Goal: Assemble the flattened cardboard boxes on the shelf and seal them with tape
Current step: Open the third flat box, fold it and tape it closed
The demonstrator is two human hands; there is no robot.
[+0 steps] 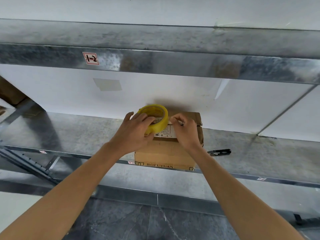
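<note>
Now the box (164, 153) sits at the front edge of the shelf (86, 134). The left grip (136, 129) curls round the tape (156, 116) over its top; the right grip (185, 130) pinches what looks like the loose end. Pull it taut along the seam, then press flat.

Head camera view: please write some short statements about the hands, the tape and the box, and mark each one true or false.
1. The left hand holds the yellow tape roll over the cardboard box. True.
2. The right hand lies flat on the shelf. False: its fingers are curled above the box top and seem to pinch the tape end beside the roll.
3. The black snips lie on the shelf, right of the box. True.
4. The box is flattened. False: it stands assembled on the shelf.
5. The snips rest on top of the box. False: they lie apart from it.
</note>
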